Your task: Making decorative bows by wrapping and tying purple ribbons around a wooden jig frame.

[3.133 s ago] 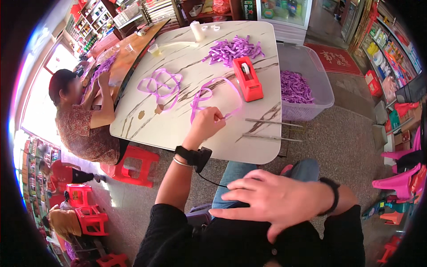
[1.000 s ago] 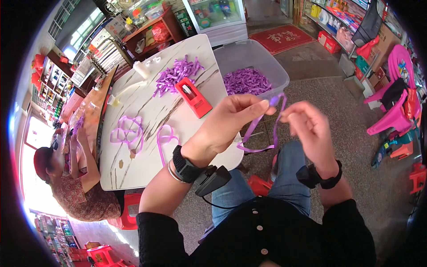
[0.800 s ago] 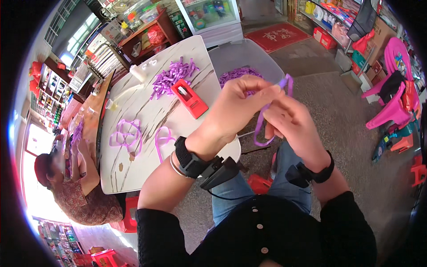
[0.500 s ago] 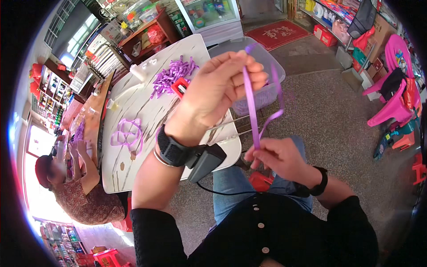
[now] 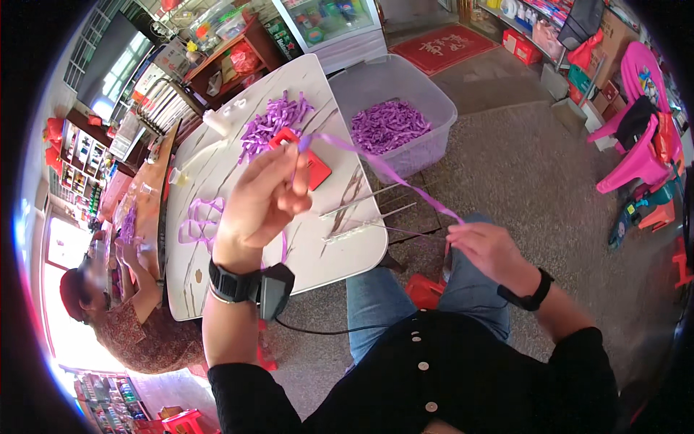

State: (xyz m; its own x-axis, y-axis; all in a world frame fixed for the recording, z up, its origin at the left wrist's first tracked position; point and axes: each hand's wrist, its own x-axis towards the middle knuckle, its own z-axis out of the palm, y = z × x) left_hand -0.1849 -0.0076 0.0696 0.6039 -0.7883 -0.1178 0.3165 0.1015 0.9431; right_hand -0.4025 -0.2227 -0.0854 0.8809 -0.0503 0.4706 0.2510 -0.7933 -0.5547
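Note:
A purple ribbon [image 5: 395, 174] stretches between my two hands. My left hand [image 5: 267, 194], above the table, pinches its upper end between thumb and fingertips. Lower and to the right, above my knee, my right hand [image 5: 489, 250] holds the other end in closed fingers. Beyond my left hand, a heap of short purple ribbon pieces [image 5: 275, 123] lies on the table beside a red flat object [image 5: 316, 172], partly covered by my fingers. Loose loops of purple ribbon [image 5: 195, 224] lie to the left of my wrist.
Thin metal rods [image 5: 361, 228] jut past the edge of the white marbled table [image 5: 329, 264]. A clear plastic bin [image 5: 436, 98] with many purple pieces stands behind it. At the left, another person [image 5: 144, 325] sits at a wooden counter. Pink chairs [image 5: 640, 155] stand at the right.
My left hand has moved left and down over the table, and my right hand to the right. The ribbon, hanging folded before, now runs slantwise between them, and the bin shows more fully.

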